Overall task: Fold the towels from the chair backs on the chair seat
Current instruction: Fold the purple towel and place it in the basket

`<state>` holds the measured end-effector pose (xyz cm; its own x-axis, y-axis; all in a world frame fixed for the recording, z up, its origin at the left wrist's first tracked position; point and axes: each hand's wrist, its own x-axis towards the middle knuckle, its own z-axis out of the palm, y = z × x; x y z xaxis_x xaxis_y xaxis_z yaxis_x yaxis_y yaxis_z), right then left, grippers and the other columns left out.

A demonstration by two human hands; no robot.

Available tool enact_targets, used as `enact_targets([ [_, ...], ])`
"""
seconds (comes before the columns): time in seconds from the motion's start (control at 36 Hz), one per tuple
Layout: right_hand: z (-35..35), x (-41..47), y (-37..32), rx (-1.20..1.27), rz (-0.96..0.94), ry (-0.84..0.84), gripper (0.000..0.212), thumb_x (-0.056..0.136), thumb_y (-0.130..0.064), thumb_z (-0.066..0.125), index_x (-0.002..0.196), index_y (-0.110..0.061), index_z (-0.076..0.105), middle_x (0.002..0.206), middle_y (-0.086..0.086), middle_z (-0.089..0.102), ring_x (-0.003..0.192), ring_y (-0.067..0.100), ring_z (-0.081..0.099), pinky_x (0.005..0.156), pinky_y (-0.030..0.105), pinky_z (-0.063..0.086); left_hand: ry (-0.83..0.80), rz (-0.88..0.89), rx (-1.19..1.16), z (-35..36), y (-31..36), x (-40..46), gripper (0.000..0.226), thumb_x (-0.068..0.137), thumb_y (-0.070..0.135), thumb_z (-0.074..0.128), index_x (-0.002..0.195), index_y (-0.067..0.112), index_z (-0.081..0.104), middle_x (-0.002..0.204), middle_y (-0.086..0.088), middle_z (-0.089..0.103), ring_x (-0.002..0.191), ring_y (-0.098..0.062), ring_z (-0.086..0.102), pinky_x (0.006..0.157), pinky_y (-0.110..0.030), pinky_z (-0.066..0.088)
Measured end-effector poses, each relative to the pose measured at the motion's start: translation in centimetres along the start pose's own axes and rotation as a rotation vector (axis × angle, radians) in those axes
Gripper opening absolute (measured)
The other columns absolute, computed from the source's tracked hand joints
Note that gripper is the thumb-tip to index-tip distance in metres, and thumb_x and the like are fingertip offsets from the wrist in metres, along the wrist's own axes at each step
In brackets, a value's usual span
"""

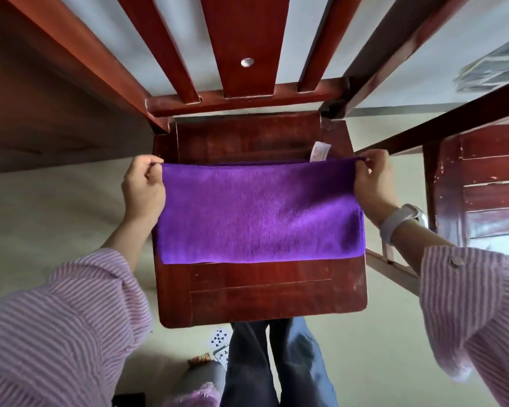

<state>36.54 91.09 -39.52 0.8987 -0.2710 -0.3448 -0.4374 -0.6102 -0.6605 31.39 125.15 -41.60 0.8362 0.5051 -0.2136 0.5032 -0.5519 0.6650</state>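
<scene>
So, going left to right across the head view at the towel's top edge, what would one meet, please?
Left hand → towel → label → right hand → second chair.

Pale floor spreads around; a second red wooden chair stands right of it, playing cards lying nearby.

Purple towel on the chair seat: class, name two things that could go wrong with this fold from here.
1. The left hand and right hand only pinch the far corners of the purple towel with the fingers; a slip could drop a corner and skew the fold.
2. The towel's side edges lie at or slightly past the sides of the chair seat, so a tug might slide it off.
</scene>
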Motion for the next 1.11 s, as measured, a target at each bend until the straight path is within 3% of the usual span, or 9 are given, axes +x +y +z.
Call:
enact_targets([
  [0.17, 0.8, 0.8, -0.5, -0.032, -0.005, -0.013, 0.023, 0.095, -0.005, 0.036, 0.114, 0.005, 0.043, 0.099, 0.011, 0.048, 0.09, 0.018, 0.044, 0.074, 0.024, 0.031, 0.032, -0.009, 0.087, 0.6, 0.0, 0.4, 0.021, 0.09, 0.004, 0.043, 0.102, -0.001, 0.059, 0.104, -0.021, 0.063, 0.099, -0.033, 0.056, 0.081, -0.029, 0.039],
  [0.28, 1.1, 1.3, -0.8, -0.094, 0.026, -0.029, 0.023, 0.094, -0.005, 0.037, 0.113, 0.003, 0.045, 0.111, 0.023, 0.056, 0.102, 0.033, 0.051, 0.077, 0.03, 0.031, 0.043, -0.006, 0.17, 0.8, -0.6, 0.5, 0.022, 0.088, 0.002, 0.045, 0.099, 0.0, 0.063, 0.101, -0.021, 0.065, 0.097, -0.036, 0.058, 0.081, -0.032, 0.04],
  [0.53, 1.1, 0.9, 0.5, -0.255, 0.087, -0.01, 0.023, 0.09, -0.012, 0.041, 0.111, -0.008, 0.05, 0.107, 0.02, 0.061, 0.099, 0.038, 0.055, 0.082, 0.042, 0.043, -0.011, -0.047, 0.131, 0.5, -0.2, 0.9, 0.02, 0.086, 0.006, 0.053, 0.1, 0.006, 0.067, 0.095, -0.018, 0.068, 0.092, -0.033, 0.061, 0.082, -0.031, 0.044],
  [0.72, 1.0, 0.7, 0.5, -0.105, 0.199, 0.049, 0.029, 0.089, -0.025, 0.052, 0.113, -0.009, 0.05, 0.074, -0.008, 0.049, 0.096, 0.03, 0.057, 0.083, 0.037, 0.041, 0.014, -0.201, 0.055, 0.1, 0.9, 1.1, 0.037, 0.087, 0.021, 0.059, 0.12, 0.007, 0.052, 0.103, -0.016, 0.064, 0.099, -0.028, 0.059, 0.087, -0.029, 0.042],
  [0.81, 0.5, -0.4, 0.2, -0.043, 0.21, 0.069, 0.034, 0.09, -0.03, 0.049, 0.116, -0.008, 0.048, 0.082, -0.005, 0.051, 0.093, 0.025, 0.054, 0.087, 0.04, 0.042, 0.004, -0.289, -0.028, -0.4, 0.8, 0.2, 0.041, 0.089, 0.026, 0.056, 0.125, 0.008, 0.048, 0.107, -0.015, 0.06, 0.102, -0.027, 0.057, 0.089, -0.029, 0.042],
  [0.89, 0.0, -2.3, 0.9, -0.017, 0.233, 0.071, 0.032, 0.092, -0.027, 0.046, 0.117, -0.007, 0.048, 0.091, 0.001, 0.052, 0.088, 0.022, 0.052, 0.087, 0.04, 0.041, -0.025, -0.309, -0.031, -0.8, 0.2, -1.8, 0.037, 0.09, 0.022, 0.055, 0.123, 0.006, 0.051, 0.103, -0.016, 0.06, 0.102, -0.026, 0.056, 0.086, -0.026, 0.04],
  [0.97, -0.1, -4.8, 2.7, -0.082, 0.254, 0.039, 0.028, 0.091, -0.027, 0.046, 0.113, -0.01, 0.05, 0.08, -0.005, 0.052, 0.091, 0.03, 0.057, 0.088, 0.045, 0.043, -0.049, -0.327, -0.013, -1.1, -0.6, -4.4, 0.032, 0.092, 0.018, 0.051, 0.118, 0.001, 0.054, 0.097, -0.014, 0.059, 0.102, -0.027, 0.056, 0.082, -0.022, 0.036],
  [1.06, 0.1, -6.8, 4.1, -0.175, 0.236, 0.015, 0.033, 0.087, -0.034, 0.043, 0.111, -0.011, 0.05, 0.084, 0.0, 0.055, 0.094, 0.036, 0.058, 0.092, 0.053, 0.04, -0.077, -0.349, 0.071, -1.2, -1.8, -6.6, 0.027, 0.093, 0.021, 0.048, 0.105, -0.001, 0.059, 0.101, -0.024, 0.062, 0.101, -0.036, 0.057, 0.083, -0.033, 0.041],
  [1.11, 0.3, -7.4, 4.7, -0.243, 0.213, -0.006, 0.028, 0.091, -0.026, 0.042, 0.112, -0.009, 0.048, 0.089, 0.008, 0.059, 0.096, 0.039, 0.057, 0.094, 0.05, 0.036, -0.104, -0.297, 0.172, -1.0, -2.4, -7.6, 0.027, 0.095, 0.022, 0.046, 0.098, -0.002, 0.058, 0.098, -0.027, 0.062, 0.097, -0.041, 0.056, 0.079, -0.04, 0.041],
])
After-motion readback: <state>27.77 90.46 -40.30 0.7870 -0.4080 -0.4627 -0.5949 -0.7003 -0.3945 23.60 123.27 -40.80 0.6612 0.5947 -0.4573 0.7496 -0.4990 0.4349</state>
